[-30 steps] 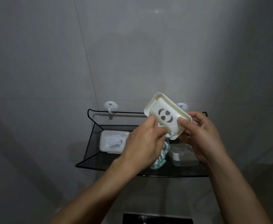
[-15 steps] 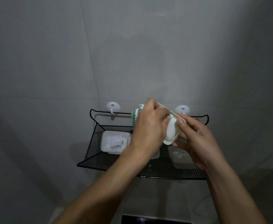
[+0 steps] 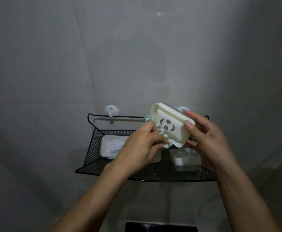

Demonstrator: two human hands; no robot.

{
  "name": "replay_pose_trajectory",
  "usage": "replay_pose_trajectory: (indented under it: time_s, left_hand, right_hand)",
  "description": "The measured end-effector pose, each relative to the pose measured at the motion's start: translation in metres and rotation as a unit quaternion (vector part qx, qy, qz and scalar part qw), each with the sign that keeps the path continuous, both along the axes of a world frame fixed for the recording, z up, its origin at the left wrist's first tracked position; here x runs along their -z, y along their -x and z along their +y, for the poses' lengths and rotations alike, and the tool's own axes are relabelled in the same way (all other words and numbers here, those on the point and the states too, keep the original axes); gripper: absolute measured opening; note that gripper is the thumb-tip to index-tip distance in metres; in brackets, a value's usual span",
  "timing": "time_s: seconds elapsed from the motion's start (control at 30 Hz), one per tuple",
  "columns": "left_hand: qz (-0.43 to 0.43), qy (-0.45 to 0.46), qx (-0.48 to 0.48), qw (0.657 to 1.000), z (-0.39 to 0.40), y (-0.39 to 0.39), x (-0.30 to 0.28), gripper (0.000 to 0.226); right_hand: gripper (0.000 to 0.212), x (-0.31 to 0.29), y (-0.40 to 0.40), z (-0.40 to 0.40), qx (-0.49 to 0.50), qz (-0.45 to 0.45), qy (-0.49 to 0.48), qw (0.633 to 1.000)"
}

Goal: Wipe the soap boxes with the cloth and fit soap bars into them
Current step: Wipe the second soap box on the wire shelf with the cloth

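Cream plastic soap box (image 3: 172, 124) is now showing its open inside and its cut-out drain holes to the camera again; half a second ago the left hand and cloth were covering most of it. The box is sitting tilted at centre frame, above the black mesh shelf (image 3: 93, 148).

Right hand (image 3: 207, 141) is gripping the box's right end, thumb lying over the rim and fingers curling behind. Left hand (image 3: 142, 146) has dropped to the box's lower left edge and is clutching the green-and-white cloth (image 3: 160, 131), bunched against that edge; it was higher up before.

Shelf is hanging from two white wall hooks (image 3: 111, 110) against grey tiles.

Containers on the shelf:
- Left: a translucent lidded box (image 3: 110, 146) carrying a pale label on top; contents are not showing.
- Right: a clear box (image 3: 185, 160) holding something white inside, too dim to identify, partly hiding behind the right hand.
- Another pale container edge is peeking out below the left hand; unclear what it is.
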State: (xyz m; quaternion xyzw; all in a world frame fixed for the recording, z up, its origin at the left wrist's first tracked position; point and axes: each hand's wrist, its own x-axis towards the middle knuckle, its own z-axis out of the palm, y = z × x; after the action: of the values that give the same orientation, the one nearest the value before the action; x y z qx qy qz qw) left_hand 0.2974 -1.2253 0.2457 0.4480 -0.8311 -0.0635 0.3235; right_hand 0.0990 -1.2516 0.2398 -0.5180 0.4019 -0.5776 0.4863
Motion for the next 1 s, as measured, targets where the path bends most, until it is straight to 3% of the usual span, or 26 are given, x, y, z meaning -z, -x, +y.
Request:
replay_pose_trajectory:
  time_s: [0.23, 0.3, 0.37, 0.43, 0.5, 0.6, 0.73, 0.87, 1.0]
  left_hand:
    - [-0.125, -0.143, -0.065, 0.980, 0.001, -0.050, 0.012, 0.016]
    - [-0.059, -0.145, -0.072, 0.985, -0.001, -0.057, 0.009, 0.014]
    - [0.100, -0.119, -0.108, 0.982, -0.004, -0.060, -0.001, 0.012]
    - [0.247, -0.138, -0.116, 0.952, -0.006, -0.060, -0.015, 0.020]
    - [0.317, -0.208, -0.078, 0.922, -0.007, -0.058, -0.025, 0.035]
    - [0.337, -0.286, -0.026, 0.897, -0.006, -0.049, -0.027, 0.039]
    - [0.397, -0.282, 0.003, 0.874, -0.007, -0.047, -0.021, 0.043]
    - [0.391, -0.188, 0.019, 0.901, -0.006, -0.048, -0.015, 0.046]
    - [0.363, -0.165, 0.037, 0.916, -0.005, -0.045, -0.010, 0.045]
  right_hand:
    - [0.050, 0.009, 0.009, 0.001, -0.034, 0.106, 0.122, 0.986]
    - [0.054, 0.007, 0.009, 0.001, -0.069, 0.137, 0.154, 0.976]
    - [0.056, 0.005, 0.008, 0.001, -0.103, 0.166, 0.173, 0.965]
    - [0.056, 0.004, 0.006, -0.001, -0.122, 0.173, 0.190, 0.959]
    - [0.056, 0.003, 0.003, -0.001, -0.134, 0.164, 0.205, 0.956]
    - [0.058, 0.002, -0.002, 0.000, -0.150, 0.163, 0.229, 0.948]
    - [0.062, 0.003, -0.002, 0.001, -0.161, 0.165, 0.223, 0.947]
    - [0.080, 0.010, 0.000, 0.001, -0.123, 0.111, 0.119, 0.979]
    - [0.085, 0.017, 0.005, -0.002, -0.141, 0.054, 0.044, 0.988]
